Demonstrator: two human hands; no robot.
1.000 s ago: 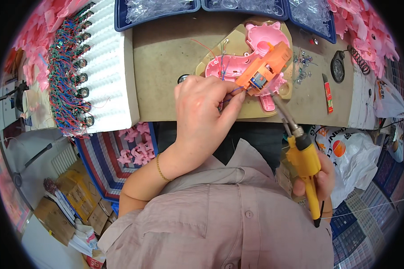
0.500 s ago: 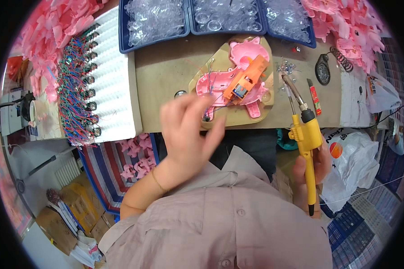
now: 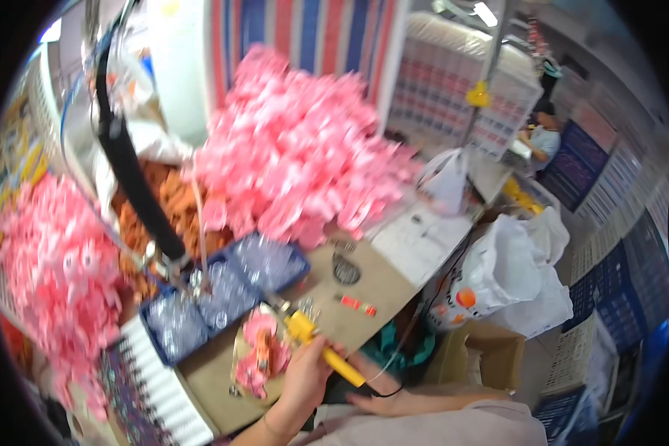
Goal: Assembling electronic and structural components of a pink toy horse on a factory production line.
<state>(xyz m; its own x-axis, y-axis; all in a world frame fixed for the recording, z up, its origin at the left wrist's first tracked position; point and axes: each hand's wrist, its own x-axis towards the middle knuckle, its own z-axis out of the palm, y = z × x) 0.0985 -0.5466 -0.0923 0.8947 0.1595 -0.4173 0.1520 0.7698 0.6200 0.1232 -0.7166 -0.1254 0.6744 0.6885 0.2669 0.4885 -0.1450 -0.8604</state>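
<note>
My left hand [image 3: 308,372] is closed round the yellow handle of a soldering gun [image 3: 302,327], whose metal tip points toward the blue bins. Just right of it, my right hand [image 3: 379,380] lies low beside the handle's rear end; its fingers look spread and are somewhat blurred. Left of the gun, a pink plastic pig-shaped shell [image 3: 257,327] rests on the bench with an orange plastic part [image 3: 264,349] in it. Small metal bits [image 3: 307,306] lie beyond the gun. A thin pale wire [image 3: 403,342] runs up from near my right hand.
Blue bins [image 3: 279,279] of clear plastic parts stand behind the shell. Pink parts [image 3: 297,149] are heaped at the back. White foam [image 3: 163,390] lies left, beside bundled wires [image 3: 126,386]. A red cutter [image 3: 357,305] and dark oval piece [image 3: 346,269] lie right. A black arm [image 3: 134,171] overhangs.
The view has swung up and to the right. The soldering gun, earlier in my right hand, is now gripped by my left hand. My right hand has come away from its grip.
</note>
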